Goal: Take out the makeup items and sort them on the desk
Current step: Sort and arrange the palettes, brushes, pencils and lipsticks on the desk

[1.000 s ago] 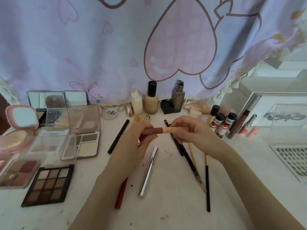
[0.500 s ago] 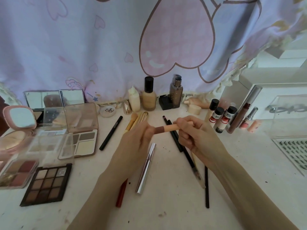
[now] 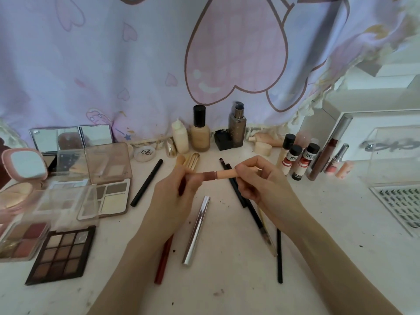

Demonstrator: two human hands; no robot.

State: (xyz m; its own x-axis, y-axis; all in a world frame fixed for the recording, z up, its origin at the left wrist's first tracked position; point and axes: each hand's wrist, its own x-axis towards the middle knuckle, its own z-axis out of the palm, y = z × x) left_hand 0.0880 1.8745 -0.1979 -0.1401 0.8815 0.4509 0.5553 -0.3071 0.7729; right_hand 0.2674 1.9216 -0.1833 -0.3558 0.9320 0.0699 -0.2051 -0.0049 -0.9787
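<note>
Both hands are up over the middle of the desk (image 3: 227,280) with a peach stick (image 3: 223,174) held level between them, clear of the surface. The left hand (image 3: 175,192) has its fingers curled round the brownish end, and the right hand (image 3: 261,180) pinches the peach end with thumb and fingertips; neither hand has anything else in it. From where I stand I cannot tell whether the seam in the middle is a cap being pushed home or just a colour change. If it is a cap, I would press it straight along the stick, not at an angle, until it seats. Then the stick needs a place. The long thin things lie below: a silver tube (image 3: 196,230), a red pencil (image 3: 164,258), and black pencils (image 3: 236,185) to the right, so laying it parallel beside the tube looks sensible. Palettes (image 3: 61,253) fill the left side and bottles (image 3: 200,130) line the back, and 2 small red-and-white bottles (image 3: 295,161) stand near the right hand, so I would lower the stick gently and keep the right wrist clear of them.
</note>
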